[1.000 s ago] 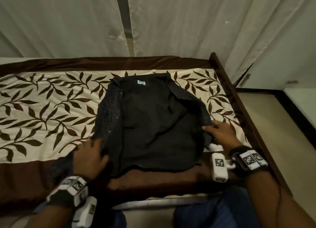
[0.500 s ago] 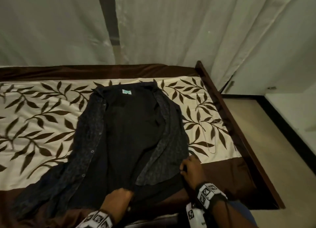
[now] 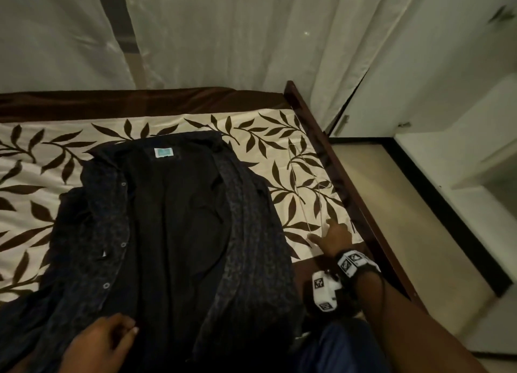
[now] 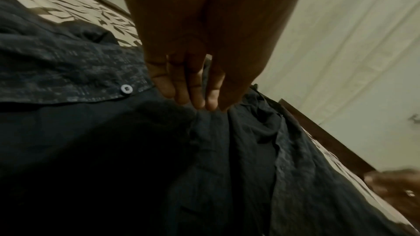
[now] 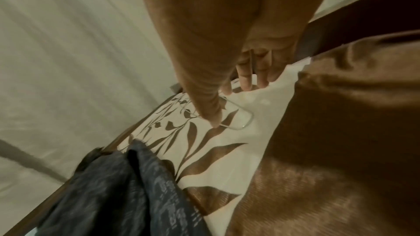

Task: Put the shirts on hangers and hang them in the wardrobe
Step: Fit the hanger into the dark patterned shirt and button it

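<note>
A dark button-up shirt (image 3: 173, 233) lies unbuttoned and spread on the bed, its collar label toward the far side. My left hand (image 3: 126, 328) is at its near hem; in the left wrist view the fingertips (image 4: 200, 101) and thumb meet on puckered shirt cloth (image 4: 227, 150), pinching it. To the right of the shirt a thin clear hanger (image 3: 319, 186) lies on the bedspread. My right hand (image 3: 321, 231) is spread over its near end. The thumb presses on the hanger loop (image 5: 247, 119), and the fingers (image 5: 246, 82) touch the sheet beyond it.
The bedspread (image 3: 42, 177) is cream with brown leaves and a brown border. A dark wooden bed frame (image 3: 330, 160) runs along the right side, with tan floor (image 3: 405, 219) beyond it. Pale curtains (image 3: 223, 37) hang behind, and white cabinet doors (image 3: 447, 79) stand at right.
The shirt was pulled toward me and its right front flap opened. My right hand left the shirt's edge and moved right onto the hanger. The left hand stayed at the hem.
</note>
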### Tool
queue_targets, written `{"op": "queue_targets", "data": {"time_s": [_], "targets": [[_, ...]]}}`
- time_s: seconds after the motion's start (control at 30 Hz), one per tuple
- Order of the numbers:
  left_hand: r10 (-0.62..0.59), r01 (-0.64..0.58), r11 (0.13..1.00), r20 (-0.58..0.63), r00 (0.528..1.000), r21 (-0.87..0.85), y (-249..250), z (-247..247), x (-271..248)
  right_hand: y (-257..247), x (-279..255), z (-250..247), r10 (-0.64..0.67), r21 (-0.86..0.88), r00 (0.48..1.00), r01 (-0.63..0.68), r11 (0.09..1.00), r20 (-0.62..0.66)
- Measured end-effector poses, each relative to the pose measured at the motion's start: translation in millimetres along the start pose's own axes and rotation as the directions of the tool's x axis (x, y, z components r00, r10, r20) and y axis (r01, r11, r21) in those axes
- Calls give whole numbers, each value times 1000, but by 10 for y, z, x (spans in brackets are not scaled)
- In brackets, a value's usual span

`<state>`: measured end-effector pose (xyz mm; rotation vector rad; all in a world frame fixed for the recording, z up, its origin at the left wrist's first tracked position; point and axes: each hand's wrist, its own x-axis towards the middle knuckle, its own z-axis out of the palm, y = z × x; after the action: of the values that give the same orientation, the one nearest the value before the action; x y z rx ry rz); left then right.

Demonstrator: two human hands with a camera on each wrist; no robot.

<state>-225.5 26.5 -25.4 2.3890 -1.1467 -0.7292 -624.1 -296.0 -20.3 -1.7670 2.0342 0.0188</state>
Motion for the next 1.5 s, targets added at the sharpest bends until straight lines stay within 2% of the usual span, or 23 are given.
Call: {"op": "queue_targets", "data": {"time_s": [0.03, 0.13, 0.23, 0.3, 0.4, 0.43, 0.47, 0.5, 0.53, 0.57, 0.6, 0.63, 0.7, 0.8, 0.87, 0.93, 0.97, 1.07, 1.17, 1.23, 1.33, 1.43, 1.5], "targets": [[-57, 57, 998, 4, 998, -16, -105, 44, 36, -67, 68, 56, 30, -7, 1000, -30, 1000, 6], [-88, 95, 992, 84, 993, -88, -455, 291, 134, -274, 227, 210, 93, -103, 996, -94, 990, -10], [-234, 274, 902, 158, 959, -332, -653, 581, 162, -417, 330, 278, 144, -73, 989, -147, 986, -43], [-348, 452, 756, 294, 890, -474, -852, 663, 149, -440, 428, 299, 154, -51, 988, -155, 987, -36], [-484, 650, 518, 435, 759, -557, -908, 612, 272, -451, 529, 200, 124, 21, 992, -124, 992, 1], [-529, 677, 509, 428, 733, -531, -781, 518, 217, -475, 498, 116, 84, 83, 996, -84, 993, 8], [-499, 679, 543, 461, 734, -493, -662, 509, 127, -478, 444, 29, 34, 163, 999, -34, 986, 2], [-428, 621, 588, 452, 782, -518, -416, 442, -16, -474, 365, -63, -5, 239, 1000, 6, 971, -7], [-315, 442, 682, 312, 897, -582, -166, 273, -69, -456, 275, -144, -40, 306, 999, 44, 951, -17], [-219, 236, 833, 94, 971, -501, -52, 206, -51, -426, 158, -226, -87, 347, 996, 91, 933, -27], [-90, 61, 935, -69, 994, -348, 77, 135, -69, -398, 30, -296, -157, 362, 987, 162, 918, -43], [74, -95, 982, -129, 989, -161, 173, 62, -62, -378, -99, -356, -256, 356, 964, 262, 897, -64], [326, -319, 945, -135, 936, 67, 401, -112, 31, -340, -382, -492, -503, 297, 863, 495, 816, -57], [422, -380, 881, -108, 900, 282, 940, -468, 104, -335, -832, -667, -757, 225, 649, 728, 648, 78], [471, -400, 809, -68, 880, 430, 1043, -553, 146, -357, -967, -667, -767, 211, 610, 738, 641, 199], [488, -403, 764, -42, 872, 503, 1001, -583, 187, -381, -968, -636, -818, 174, 522, 806, 566, 241], [495, -402, 760, -52, 868, 510, 936, -590, 205, -394, -932, -593, -839, 140, 484, 839, 525, 248], [524, -431, 793, -120, 843, 431, 747, -564, 278, -589, -946, -534, -867, 68, 428, 886, 458, 254], [466, -394, 859, -179, 867, 328, 753, -524, 358, -1005, -1178, -499, -877, -77, 450, 893, 443, 171], [466, -398, 867, -205, 861, 300, 878, -444, 423, -1293, -1289, -398, -886, -170, 449, 888, 427, 121], [510, -452, 851, -212, 834, 268, 1061, -372, 617, -1547, -1193, -197, -871, -187, 477, 872, 451, 120], [498, -440, 856, -204, 843, 272, 1050, -494, 993, -1681, -948, -213, -833, -182, 548, 829, 529, 75], [383, -351, 919, -200, 902, 179, 987, -651, 1339, -1734, -761, -276, -792, -187, 610, 779, 599, 5]]}}
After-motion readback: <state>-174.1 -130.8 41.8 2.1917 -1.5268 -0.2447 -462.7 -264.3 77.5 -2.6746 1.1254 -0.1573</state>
